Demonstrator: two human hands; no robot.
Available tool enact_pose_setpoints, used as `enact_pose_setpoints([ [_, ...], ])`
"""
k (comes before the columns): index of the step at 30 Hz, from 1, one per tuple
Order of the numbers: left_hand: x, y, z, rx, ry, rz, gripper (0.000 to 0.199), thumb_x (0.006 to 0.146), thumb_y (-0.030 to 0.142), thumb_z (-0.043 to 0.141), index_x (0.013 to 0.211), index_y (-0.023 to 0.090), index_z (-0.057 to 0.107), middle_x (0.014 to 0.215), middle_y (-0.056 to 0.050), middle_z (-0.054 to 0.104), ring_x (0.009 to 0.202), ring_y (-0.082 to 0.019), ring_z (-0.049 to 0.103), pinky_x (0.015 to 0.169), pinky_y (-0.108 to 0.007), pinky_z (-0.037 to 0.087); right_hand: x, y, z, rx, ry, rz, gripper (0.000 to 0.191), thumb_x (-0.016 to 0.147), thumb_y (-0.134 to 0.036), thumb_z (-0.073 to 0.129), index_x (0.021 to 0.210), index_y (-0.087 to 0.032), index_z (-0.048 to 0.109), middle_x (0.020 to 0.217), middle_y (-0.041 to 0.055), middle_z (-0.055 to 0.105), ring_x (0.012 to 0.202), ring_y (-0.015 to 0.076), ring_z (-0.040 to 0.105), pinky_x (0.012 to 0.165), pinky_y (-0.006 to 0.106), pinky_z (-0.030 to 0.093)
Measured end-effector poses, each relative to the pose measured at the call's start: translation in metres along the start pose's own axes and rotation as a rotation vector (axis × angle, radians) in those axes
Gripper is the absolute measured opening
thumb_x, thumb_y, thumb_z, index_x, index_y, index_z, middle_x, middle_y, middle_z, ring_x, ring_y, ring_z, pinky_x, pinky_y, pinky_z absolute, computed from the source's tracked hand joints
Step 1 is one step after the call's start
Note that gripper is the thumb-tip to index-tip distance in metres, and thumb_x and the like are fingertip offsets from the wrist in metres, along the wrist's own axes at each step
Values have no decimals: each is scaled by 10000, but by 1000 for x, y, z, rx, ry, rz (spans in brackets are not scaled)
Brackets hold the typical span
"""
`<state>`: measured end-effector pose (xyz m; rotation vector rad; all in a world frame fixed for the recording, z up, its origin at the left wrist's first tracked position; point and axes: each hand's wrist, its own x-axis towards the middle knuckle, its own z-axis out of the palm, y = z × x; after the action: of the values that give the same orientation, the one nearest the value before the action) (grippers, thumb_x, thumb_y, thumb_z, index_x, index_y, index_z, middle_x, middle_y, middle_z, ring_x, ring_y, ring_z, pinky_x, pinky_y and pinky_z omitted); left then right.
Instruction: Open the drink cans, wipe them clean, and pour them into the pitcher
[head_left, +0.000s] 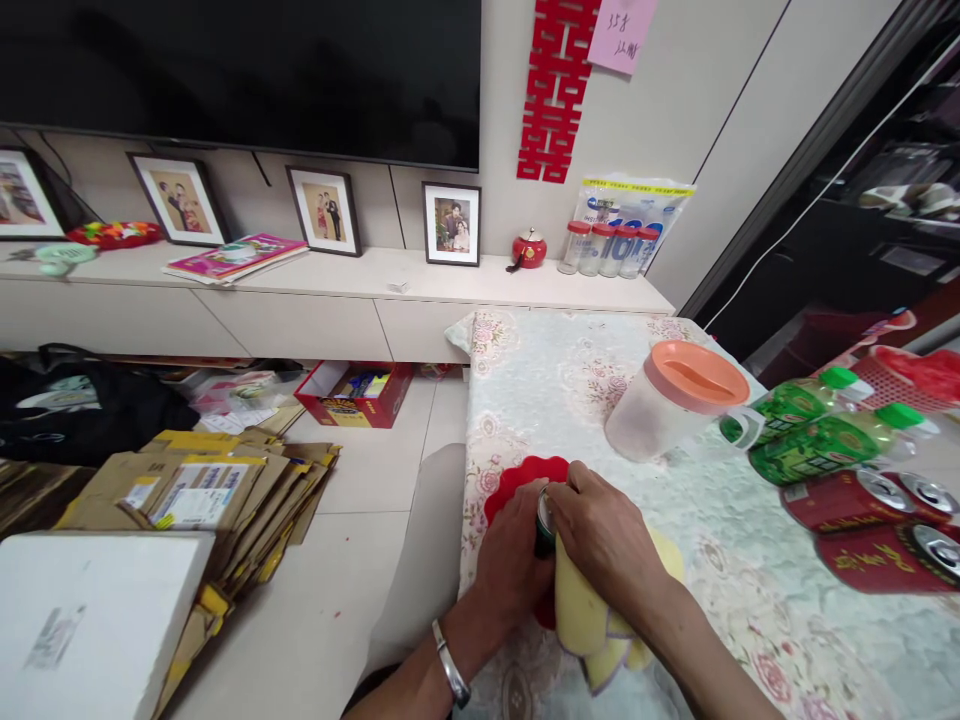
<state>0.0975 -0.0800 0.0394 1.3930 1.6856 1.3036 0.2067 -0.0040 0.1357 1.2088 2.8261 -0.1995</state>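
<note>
My left hand [514, 555] is wrapped round a small dark green can [545, 515] with a silver top, its body mostly covered by fingers. The can is over a red scalloped dish [525, 478], which both hands partly hide. Curled against the can's rim, my right hand [607, 525] has a pale yellow cloth [581, 605] bunched beneath its palm. The cloth hangs down beside the can onto the table; the fingers' exact hold on it is hidden.
On the flowered tablecloth [540, 370] stands a plastic pitcher [649, 420] with an orange lid. Green-capped bottles [821, 445] and several red cans [881, 560] lie to the right. Flattened cardboard [292, 490] and a white box [97, 610] are on the left. Behind runs a low cabinet [360, 275].
</note>
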Motion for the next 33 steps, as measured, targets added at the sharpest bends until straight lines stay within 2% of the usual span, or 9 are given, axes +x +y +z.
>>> enact_pose_setpoints([
  [3, -1, -4, 0, 11, -35, 19, 494, 801, 216, 676, 1282, 238, 567, 1331, -100, 676, 1231, -322, 638, 1052, -499, 536, -5, 11, 1, 123, -10, -95, 234, 1028, -183, 511, 838, -216, 644, 863, -3, 548, 727, 128, 517, 650, 285, 334],
  [6, 1, -5, 0, 28, -48, -11, 556, 783, 236, 694, 1317, 218, 539, 1321, -124, 666, 1242, -345, 629, 1077, -552, 515, -15, 23, 4, 242, 88, -142, 243, 1052, -239, 507, 862, -228, 658, 869, 11, 591, 828, 176, 552, 741, 320, 376],
  [12, 2, -3, 1, 57, -33, -45, 599, 751, 226, 700, 1333, 223, 559, 1320, -124, 677, 1248, -366, 642, 1090, -579, 529, -32, 43, 5, 22, 371, -34, 144, 982, -228, 624, 882, -256, 722, 934, 51, 665, 913, 259, 544, 733, 374, 309],
  [15, 1, -3, 1, 60, -26, -43, 644, 746, 222, 702, 1371, 210, 547, 1360, -135, 672, 1292, -375, 635, 1125, -583, 519, -32, 55, 1, -4, 287, -36, 151, 957, -203, 640, 832, -244, 714, 873, 43, 652, 877, 244, 571, 716, 362, 322],
  [18, 1, -3, 1, 71, -8, -52, 648, 759, 267, 725, 1381, 224, 548, 1360, -128, 684, 1277, -378, 650, 1112, -586, 532, -28, 63, -4, -122, 174, 106, 206, 952, -167, 615, 765, -220, 683, 832, 51, 646, 847, 247, 617, 689, 359, 326],
  [21, 1, -2, 1, 66, -4, -35, 615, 773, 275, 725, 1363, 237, 554, 1347, -114, 691, 1262, -365, 654, 1096, -575, 540, -24, 57, -3, -89, 129, 195, 204, 990, -228, 573, 804, -219, 656, 849, 39, 647, 741, 212, 624, 633, 338, 311],
  [26, 0, -2, 0, 61, -30, -16, 508, 821, 263, 693, 1308, 249, 550, 1308, -97, 688, 1207, -326, 659, 1024, -524, 556, -11, 26, 10, 296, 212, 61, 154, 999, -271, 571, 874, -229, 650, 861, 16, 660, 777, 195, 647, 671, 314, 398],
  [29, 0, 0, -1, 47, -45, 0, 449, 841, 245, 668, 1274, 254, 548, 1287, -91, 690, 1182, -310, 662, 999, -494, 557, -7, 12, 20, 345, 261, 89, 75, 951, -206, 615, 892, -219, 660, 862, 19, 685, 788, 201, 647, 702, 319, 437],
  [33, 0, 2, -1, 56, -45, 8, 462, 844, 210, 648, 1292, 247, 540, 1295, -99, 685, 1204, -306, 658, 1049, -492, 537, -14, 8, 31, 336, 352, -14, 86, 957, -204, 618, 941, -216, 702, 911, 52, 671, 912, 235, 630, 789, 348, 491],
])
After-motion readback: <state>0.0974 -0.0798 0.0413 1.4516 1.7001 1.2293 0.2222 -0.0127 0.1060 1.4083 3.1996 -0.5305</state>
